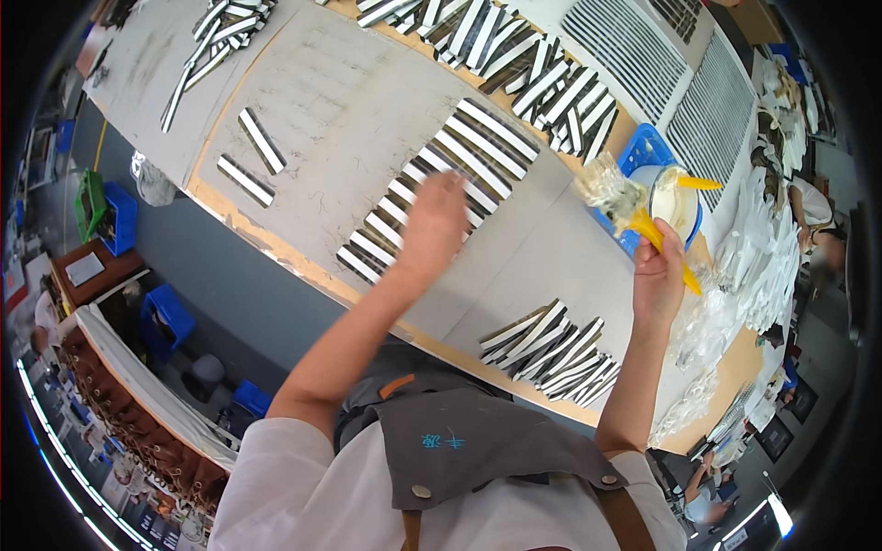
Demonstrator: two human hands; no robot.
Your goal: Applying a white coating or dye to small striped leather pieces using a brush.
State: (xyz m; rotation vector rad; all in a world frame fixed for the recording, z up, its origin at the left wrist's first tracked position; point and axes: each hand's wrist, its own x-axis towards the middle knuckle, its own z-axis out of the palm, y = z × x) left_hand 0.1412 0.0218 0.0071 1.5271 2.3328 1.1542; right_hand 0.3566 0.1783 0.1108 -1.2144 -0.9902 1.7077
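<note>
My right hand point(660, 277) is closed round the yellow handle of a paintbrush point(643, 222). Its wide bristles, coated in something whitish, point up and to the left, beside a tub of cream-white paste point(673, 204). Over the middle of a row of black-and-white strips point(478, 138) is my left hand point(435, 225), its fingers drawn together. Whatever may be between those fingers is hidden and slightly blurred. The strips lie side by side in a slanting row on the grey board point(303, 110).
The tub sits in a blue basket point(640, 151) with another yellow handle point(700, 183) across its rim. Loose strips are heaped at the far edge point(524, 69), near edge point(556, 358) and far left point(225, 37). Two single strips point(262, 140) lie left. Crumpled plastic point(712, 317) lies right.
</note>
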